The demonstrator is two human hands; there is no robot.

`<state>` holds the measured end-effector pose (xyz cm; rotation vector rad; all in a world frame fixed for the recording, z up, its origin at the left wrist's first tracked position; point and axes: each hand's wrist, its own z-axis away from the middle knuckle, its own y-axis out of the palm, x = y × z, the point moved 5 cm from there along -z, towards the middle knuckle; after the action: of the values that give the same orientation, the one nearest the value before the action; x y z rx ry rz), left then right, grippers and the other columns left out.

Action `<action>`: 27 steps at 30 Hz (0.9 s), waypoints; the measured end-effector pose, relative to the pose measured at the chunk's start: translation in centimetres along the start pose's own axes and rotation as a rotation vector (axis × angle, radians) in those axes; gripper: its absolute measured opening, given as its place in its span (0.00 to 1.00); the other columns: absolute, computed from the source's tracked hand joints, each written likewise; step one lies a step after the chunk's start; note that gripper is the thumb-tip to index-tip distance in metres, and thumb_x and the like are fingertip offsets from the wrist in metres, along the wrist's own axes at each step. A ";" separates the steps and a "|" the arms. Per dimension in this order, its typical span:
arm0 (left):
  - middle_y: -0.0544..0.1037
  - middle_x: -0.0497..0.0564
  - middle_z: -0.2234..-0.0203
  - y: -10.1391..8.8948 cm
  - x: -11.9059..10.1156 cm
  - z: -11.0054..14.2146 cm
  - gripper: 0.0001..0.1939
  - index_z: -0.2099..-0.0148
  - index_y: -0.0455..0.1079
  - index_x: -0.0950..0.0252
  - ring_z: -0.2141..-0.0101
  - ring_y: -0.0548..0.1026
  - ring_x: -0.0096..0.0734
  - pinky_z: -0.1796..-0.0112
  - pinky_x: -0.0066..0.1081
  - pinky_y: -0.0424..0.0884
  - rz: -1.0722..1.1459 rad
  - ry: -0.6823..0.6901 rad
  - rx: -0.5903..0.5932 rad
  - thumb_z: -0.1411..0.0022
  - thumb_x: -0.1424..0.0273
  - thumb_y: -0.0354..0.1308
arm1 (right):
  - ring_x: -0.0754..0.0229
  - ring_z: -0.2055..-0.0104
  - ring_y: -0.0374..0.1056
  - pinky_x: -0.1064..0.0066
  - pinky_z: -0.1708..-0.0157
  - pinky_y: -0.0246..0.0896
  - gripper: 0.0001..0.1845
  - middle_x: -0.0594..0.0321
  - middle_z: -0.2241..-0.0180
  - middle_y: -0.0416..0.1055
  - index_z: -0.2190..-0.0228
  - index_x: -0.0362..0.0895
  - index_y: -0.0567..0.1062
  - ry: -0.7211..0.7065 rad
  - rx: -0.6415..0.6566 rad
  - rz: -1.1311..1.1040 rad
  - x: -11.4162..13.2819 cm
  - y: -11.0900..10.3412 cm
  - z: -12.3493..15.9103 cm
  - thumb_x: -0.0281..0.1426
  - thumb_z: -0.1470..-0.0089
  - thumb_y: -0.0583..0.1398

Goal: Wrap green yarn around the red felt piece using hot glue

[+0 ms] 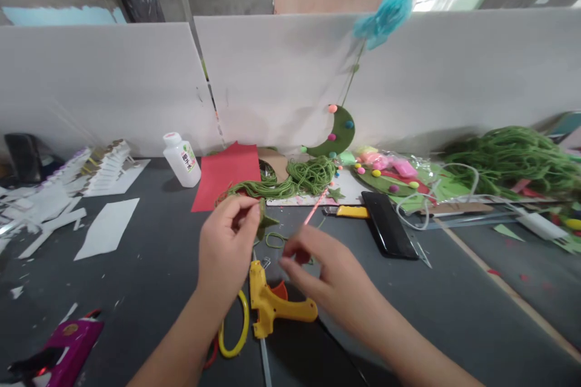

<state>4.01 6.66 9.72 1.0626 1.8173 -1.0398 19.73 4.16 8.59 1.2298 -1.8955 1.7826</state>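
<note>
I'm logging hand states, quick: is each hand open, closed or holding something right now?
Left hand: closed, pinching a green pointed piece.
Right hand: loosely curled, slightly blurred; whether its grip holds anything cannot be told.

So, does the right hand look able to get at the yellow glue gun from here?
Probably yes: the yellow glue gun lies close to the right hand, with nothing visible blocking its handle. Whether that hand is pinching something is too blurred to tell.
</note>
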 end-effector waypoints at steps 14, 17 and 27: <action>0.76 0.54 0.73 3.4 -3.0 3.3 0.06 0.63 0.70 0.68 0.70 0.75 0.32 0.66 0.29 0.72 -0.394 0.784 0.010 0.37 0.82 0.54 | 0.66 0.77 0.60 0.73 0.76 0.57 0.06 0.70 0.79 0.66 0.76 0.45 0.69 0.310 -0.237 -0.841 -1.7 -0.6 -0.4 0.31 0.52 0.61; 0.77 0.56 0.70 3.0 -3.0 3.2 0.05 0.62 0.71 0.70 0.68 0.76 0.33 0.63 0.31 0.73 -0.413 0.829 -0.022 0.38 0.82 0.56 | 0.67 0.80 0.61 0.74 0.77 0.57 0.05 0.71 0.80 0.68 0.73 0.45 0.69 0.366 -0.165 -1.028 -1.7 -0.3 -0.3 0.30 0.53 0.61; 0.78 0.59 0.71 3.0 -3.0 3.1 0.06 0.62 0.72 0.70 0.69 0.77 0.36 0.64 0.31 0.73 -0.439 0.837 -0.009 0.41 0.82 0.58 | 0.68 0.81 0.57 0.75 0.81 0.52 0.06 0.71 0.83 0.63 0.74 0.44 0.71 0.257 -0.238 -0.712 -1.1 -1.1 -0.5 0.33 0.50 0.59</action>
<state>8.42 3.97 10.45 1.2278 2.8199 -0.8761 21.04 5.18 8.73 1.2895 -1.2525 1.2228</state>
